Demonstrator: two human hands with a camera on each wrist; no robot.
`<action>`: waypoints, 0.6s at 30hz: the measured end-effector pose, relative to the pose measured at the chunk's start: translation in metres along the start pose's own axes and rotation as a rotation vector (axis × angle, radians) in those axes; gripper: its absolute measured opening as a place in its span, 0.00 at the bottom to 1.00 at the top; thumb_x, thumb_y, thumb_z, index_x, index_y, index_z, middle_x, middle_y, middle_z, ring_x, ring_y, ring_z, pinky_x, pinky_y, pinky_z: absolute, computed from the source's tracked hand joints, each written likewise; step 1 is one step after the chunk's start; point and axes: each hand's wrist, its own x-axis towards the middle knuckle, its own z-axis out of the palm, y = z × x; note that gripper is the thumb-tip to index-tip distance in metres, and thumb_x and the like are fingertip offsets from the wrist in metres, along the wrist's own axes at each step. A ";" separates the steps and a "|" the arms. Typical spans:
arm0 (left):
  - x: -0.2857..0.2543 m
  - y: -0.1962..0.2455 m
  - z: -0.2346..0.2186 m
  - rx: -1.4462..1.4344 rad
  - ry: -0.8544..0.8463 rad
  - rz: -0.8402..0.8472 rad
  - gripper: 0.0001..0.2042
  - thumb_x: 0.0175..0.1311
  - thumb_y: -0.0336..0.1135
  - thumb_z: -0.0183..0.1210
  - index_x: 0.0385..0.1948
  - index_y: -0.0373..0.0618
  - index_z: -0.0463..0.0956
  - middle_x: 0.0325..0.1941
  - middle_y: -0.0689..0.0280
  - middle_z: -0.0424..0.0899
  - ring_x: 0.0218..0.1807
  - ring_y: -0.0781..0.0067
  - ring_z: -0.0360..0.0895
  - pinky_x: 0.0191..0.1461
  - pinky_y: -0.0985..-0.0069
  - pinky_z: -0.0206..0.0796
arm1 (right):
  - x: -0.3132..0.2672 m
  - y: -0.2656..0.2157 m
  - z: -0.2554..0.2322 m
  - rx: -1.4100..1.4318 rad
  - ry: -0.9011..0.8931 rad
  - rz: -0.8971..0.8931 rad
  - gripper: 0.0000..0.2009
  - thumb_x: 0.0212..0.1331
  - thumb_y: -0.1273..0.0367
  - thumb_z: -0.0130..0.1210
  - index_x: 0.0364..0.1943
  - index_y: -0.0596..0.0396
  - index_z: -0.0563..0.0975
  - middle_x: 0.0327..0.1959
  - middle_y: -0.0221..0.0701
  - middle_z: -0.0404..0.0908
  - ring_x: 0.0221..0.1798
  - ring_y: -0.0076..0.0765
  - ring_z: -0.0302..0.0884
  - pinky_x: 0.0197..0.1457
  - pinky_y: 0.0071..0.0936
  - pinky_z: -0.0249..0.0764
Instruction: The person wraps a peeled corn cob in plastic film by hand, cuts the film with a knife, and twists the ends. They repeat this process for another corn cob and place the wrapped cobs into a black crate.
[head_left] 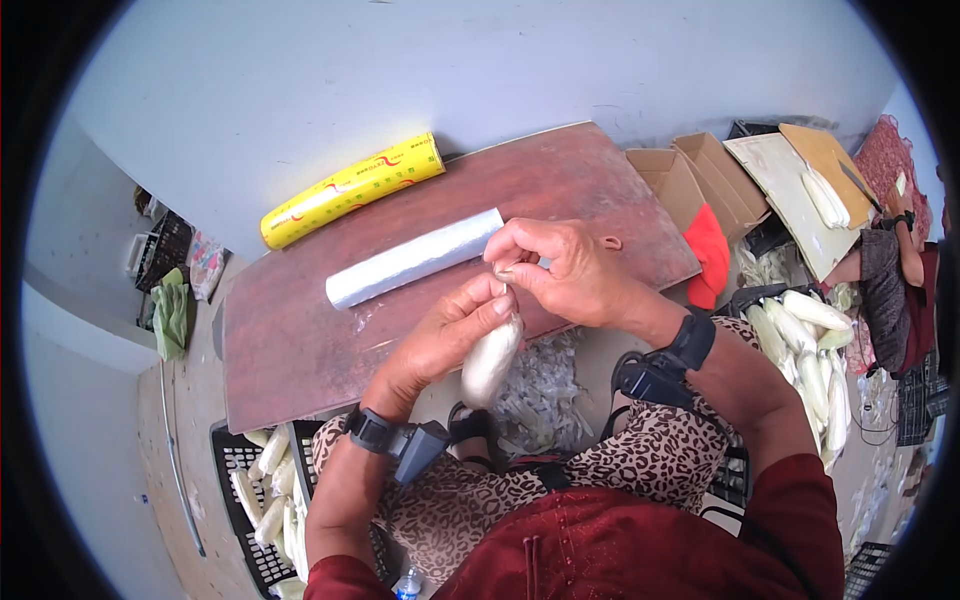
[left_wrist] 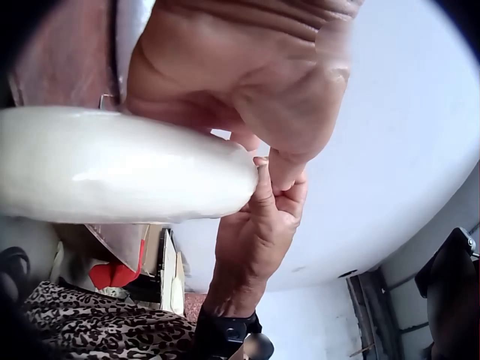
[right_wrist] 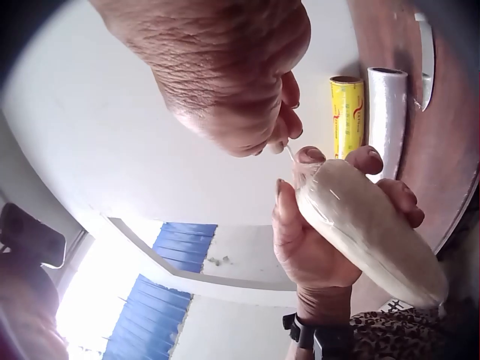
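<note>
A long, pale, smooth vegetable (head_left: 491,366), wrapped in clear film, hangs from the hands above the near edge of the table. My left hand (head_left: 445,338) grips its upper end; in the right wrist view, the fingers and thumb sit around the vegetable (right_wrist: 371,232). The right hand (head_left: 572,268) pinches a thin twisted tail of film (right_wrist: 291,153) at that end. Seen from the left wrist, the vegetable (left_wrist: 120,166) reaches across to where both hands' fingertips meet. Beyond the hands, a roll of clear film (head_left: 415,258) lies on the reddish table (head_left: 290,345).
Behind the clear roll lies a yellow printed roll (head_left: 352,188). Crates of pale vegetables stand at left (head_left: 235,455) and right (head_left: 805,335). Cardboard boxes (head_left: 700,180) and a red cloth (head_left: 707,258) are at the table's right end. Another person (head_left: 905,250) sits far right.
</note>
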 end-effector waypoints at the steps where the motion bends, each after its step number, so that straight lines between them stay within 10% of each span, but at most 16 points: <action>1: 0.001 0.000 -0.001 0.032 0.010 -0.014 0.11 0.71 0.42 0.48 0.43 0.45 0.69 0.36 0.66 0.78 0.36 0.73 0.79 0.43 0.75 0.73 | 0.000 0.000 0.001 0.004 -0.009 0.002 0.06 0.56 0.78 0.55 0.37 0.58 0.76 0.30 0.27 0.79 0.35 0.20 0.76 0.40 0.23 0.74; 7: 0.005 0.001 -0.003 0.111 0.089 0.093 0.11 0.72 0.41 0.48 0.38 0.44 0.73 0.33 0.66 0.79 0.35 0.77 0.78 0.39 0.78 0.71 | 0.005 0.018 0.002 0.239 0.012 0.104 0.06 0.58 0.77 0.54 0.39 0.58 0.75 0.30 0.26 0.78 0.34 0.20 0.76 0.37 0.23 0.74; 18: -0.003 -0.016 -0.009 0.533 0.220 0.175 0.09 0.70 0.36 0.50 0.37 0.42 0.76 0.29 0.73 0.77 0.33 0.86 0.69 0.36 0.83 0.64 | 0.003 0.019 0.008 0.169 -0.267 0.589 0.32 0.57 0.40 0.53 0.29 0.63 0.75 0.23 0.36 0.77 0.24 0.25 0.76 0.20 0.23 0.70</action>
